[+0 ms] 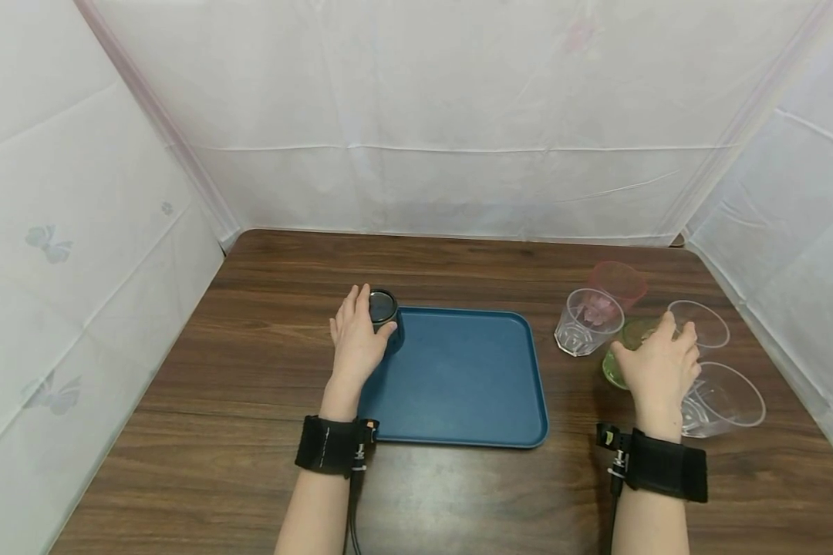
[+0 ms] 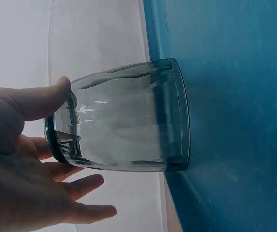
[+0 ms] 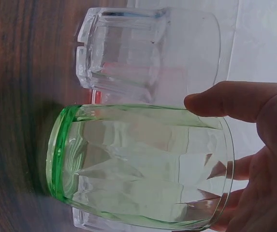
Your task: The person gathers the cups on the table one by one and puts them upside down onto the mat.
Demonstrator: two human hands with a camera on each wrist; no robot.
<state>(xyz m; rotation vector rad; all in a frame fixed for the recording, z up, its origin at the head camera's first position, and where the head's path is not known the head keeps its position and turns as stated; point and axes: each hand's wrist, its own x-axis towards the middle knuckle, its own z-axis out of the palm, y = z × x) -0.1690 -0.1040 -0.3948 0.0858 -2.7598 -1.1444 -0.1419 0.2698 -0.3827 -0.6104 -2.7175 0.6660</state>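
Observation:
On the left end of the blue tray [image 1: 468,378], a dark grey tinted glass [image 2: 123,121] stands upside down, its rim on the tray. My left hand [image 1: 357,343] holds it near its raised base, thumb on one side and fingers on the other; the ring and little fingers stretch free. To the right of the tray, my right hand [image 1: 659,374] grips a green glass [image 3: 143,164] from above at its rim. That glass is upright, thumb at the near side of the rim and fingers partly hidden behind it.
A clear glass [image 1: 583,331] stands left of the green one, with a pink glass [image 1: 621,281] behind it. Two more clear glasses, one nearer [image 1: 725,401] and one farther [image 1: 708,324], are right of my right hand. White sheeting [image 1: 416,185] borders the wooden table [image 1: 215,432].

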